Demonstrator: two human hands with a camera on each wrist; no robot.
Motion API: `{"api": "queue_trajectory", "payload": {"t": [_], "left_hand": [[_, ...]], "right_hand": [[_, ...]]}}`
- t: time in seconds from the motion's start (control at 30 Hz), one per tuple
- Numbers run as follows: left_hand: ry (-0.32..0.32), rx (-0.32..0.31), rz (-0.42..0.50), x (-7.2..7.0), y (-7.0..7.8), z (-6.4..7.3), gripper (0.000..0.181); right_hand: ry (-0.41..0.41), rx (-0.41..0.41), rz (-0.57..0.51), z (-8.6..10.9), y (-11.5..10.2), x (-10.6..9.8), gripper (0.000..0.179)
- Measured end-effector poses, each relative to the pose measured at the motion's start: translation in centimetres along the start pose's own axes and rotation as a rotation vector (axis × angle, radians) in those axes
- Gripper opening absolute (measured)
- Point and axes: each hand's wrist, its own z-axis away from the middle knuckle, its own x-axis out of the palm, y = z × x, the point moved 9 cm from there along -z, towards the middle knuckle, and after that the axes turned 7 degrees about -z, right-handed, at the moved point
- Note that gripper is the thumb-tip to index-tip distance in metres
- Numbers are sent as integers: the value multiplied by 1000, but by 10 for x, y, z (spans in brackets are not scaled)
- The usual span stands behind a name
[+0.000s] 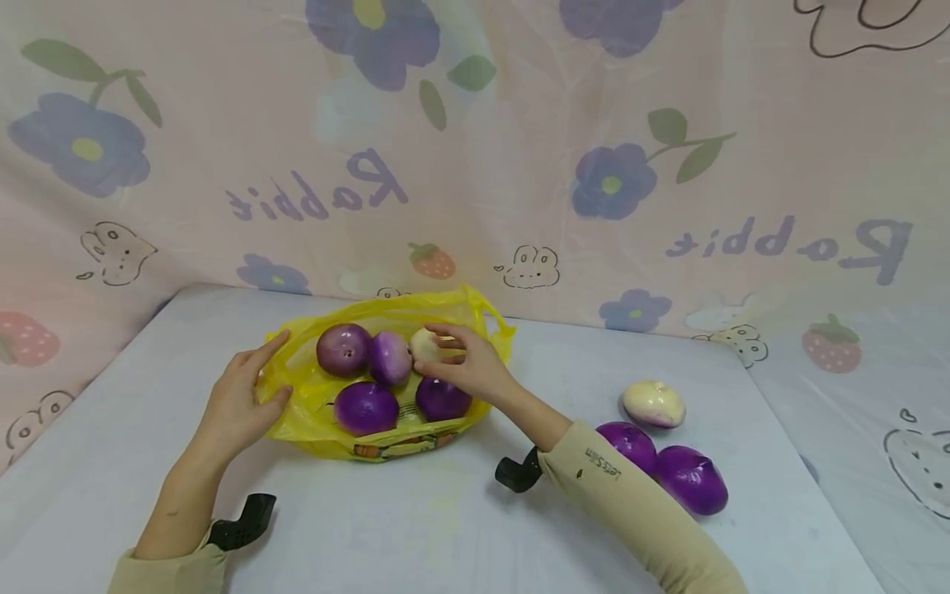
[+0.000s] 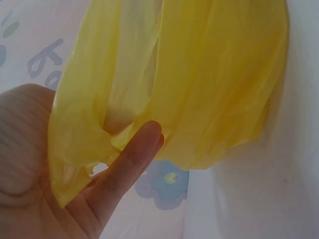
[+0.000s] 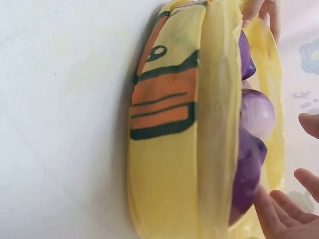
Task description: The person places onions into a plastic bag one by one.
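A yellow plastic bag [image 1: 319, 447] sits on the table with its mouth spread, holding several glossy purple onions [image 1: 367, 407] and a pale one [image 1: 425, 350]. At the bag's left side is my left hand [image 1: 232, 402], thumb and index finger apart. Yellow plastic lies across that palm [image 2: 30, 154] and hides some of the fingers. Over the bag's right part reaches my right hand [image 1: 477, 363], its fingertips close beside the pale onion. In the right wrist view the thumb [image 3: 310, 125] and fingers stand apart with nothing visible between them.
To the right, two purple onions [image 1: 692, 480] and a cream-coloured one [image 1: 655, 404] lie on the white table [image 1: 386, 528], partly behind my right sleeve [image 1: 631, 503]. A printed curtain [image 1: 475, 165] hangs along the back.
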Motion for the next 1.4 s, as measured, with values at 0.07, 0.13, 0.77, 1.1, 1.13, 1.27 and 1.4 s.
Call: {"api": "queue_trajectory", "payload": {"t": [0.07,0.13,0.77,1.1,1.13,1.27,1.4], "left_hand": [[-2,0,-1,0,0,0,69],[-8,-4,1,0,0,0,70],[29,54,-5,0,2,-2,69],[24,41,-14,0,-1,-1,70],[20,38,-13,1,-1,0,70],[-1,24,-7,5,-2,0,70],[-9,16,-8,8,-1,-1,71]], "right_hand": [[6,1,1,2,-1,-3,60],[15,4,-5,4,-1,-6,59],[151,-97,-72,23,-5,-45,38],[204,-96,-34,45,4,-78,35],[207,-88,-31,47,6,-81,35],[208,-69,-16,56,14,-95,33],[205,-52,-9,65,21,-105,31]]}}
